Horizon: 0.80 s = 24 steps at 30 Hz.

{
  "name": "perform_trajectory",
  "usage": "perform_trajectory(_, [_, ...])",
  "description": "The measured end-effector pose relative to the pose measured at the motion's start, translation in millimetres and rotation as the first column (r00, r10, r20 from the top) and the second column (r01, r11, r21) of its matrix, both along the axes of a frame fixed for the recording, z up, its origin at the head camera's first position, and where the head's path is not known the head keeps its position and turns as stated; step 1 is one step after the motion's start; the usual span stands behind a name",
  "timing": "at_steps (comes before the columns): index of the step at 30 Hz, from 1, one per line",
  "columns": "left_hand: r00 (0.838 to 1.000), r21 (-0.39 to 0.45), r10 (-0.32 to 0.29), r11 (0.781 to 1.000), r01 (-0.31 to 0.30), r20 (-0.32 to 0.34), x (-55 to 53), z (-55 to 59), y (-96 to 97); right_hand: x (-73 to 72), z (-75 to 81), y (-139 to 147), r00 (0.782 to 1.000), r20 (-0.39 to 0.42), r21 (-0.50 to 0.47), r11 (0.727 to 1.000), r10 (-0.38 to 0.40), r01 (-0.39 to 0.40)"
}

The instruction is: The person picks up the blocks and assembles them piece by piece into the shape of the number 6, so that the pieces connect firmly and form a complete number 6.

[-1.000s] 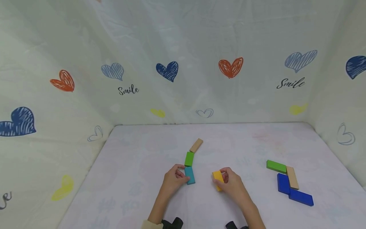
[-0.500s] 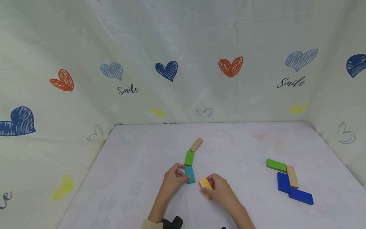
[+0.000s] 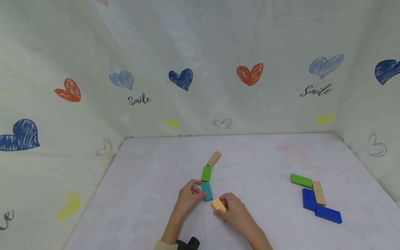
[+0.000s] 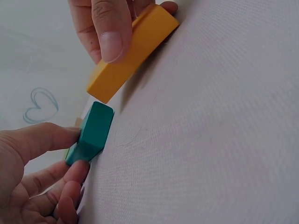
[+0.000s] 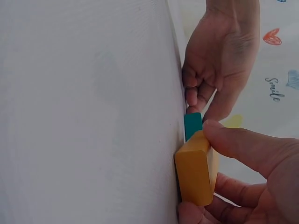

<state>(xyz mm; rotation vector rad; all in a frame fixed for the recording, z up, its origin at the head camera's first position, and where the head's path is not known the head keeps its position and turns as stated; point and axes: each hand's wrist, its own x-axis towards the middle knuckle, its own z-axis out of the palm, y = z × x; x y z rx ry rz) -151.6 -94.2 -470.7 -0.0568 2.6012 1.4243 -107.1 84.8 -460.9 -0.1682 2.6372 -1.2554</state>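
A teal block lies flat on the table, and my left hand pinches it between thumb and fingers. My right hand grips a yellow block by its sides, close to the teal block's near end. In the left wrist view the yellow block is slanted, and a narrow gap parts its corner from the teal block. Beyond the teal block a green block continues the line, followed by a plain wooden block angled to the right.
To the right lies another group of touching blocks: a green block, a plain wooden block and two blue blocks. The white table meets a cloth backdrop printed with hearts.
My right hand has brought the yellow block leftward and nearer to me, up to the teal block's near end, turning it slightly. My left hand has stayed on the teal block.
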Motion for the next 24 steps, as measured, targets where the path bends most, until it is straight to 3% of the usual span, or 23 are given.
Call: perform_trajectory(24, [1.0,0.002,-0.01,1.0,0.01,-0.004,-1.0,-3.2,-0.8,0.1,-0.9,-0.7,0.998,-0.021,0.017,0.998,0.054,-0.054])
